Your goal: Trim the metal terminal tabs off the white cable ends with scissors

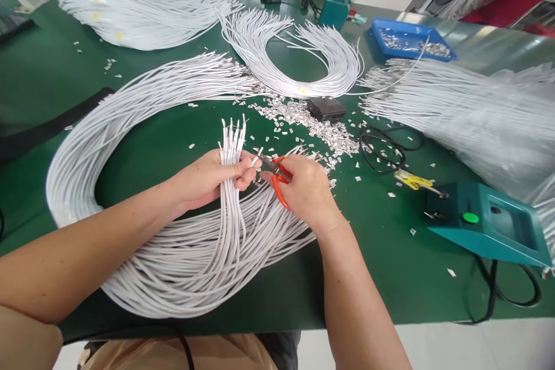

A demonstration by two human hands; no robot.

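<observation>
My left hand point(228, 176) is closed around a bunch of white cables point(232, 147), their cut ends pointing up. One cable end sticks out to the right between its thumb and fingers. In my right hand point(306, 188) is a pair of cutters point(280, 179) with orange handles, its tips right beside that single end. Whether the blades touch the cable I cannot tell. The held cables run down into a large coil of white cable point(182, 266) that curves around on the green table.
Small silvery-white scraps point(303, 118) lie scattered beyond my hands, beside a black block point(326, 108). A teal machine point(485, 219) with a green button stands at right. Further cable bundles point(139, 0), a blue tray point(411, 40) and a second teal device point(333, 10) are farther back.
</observation>
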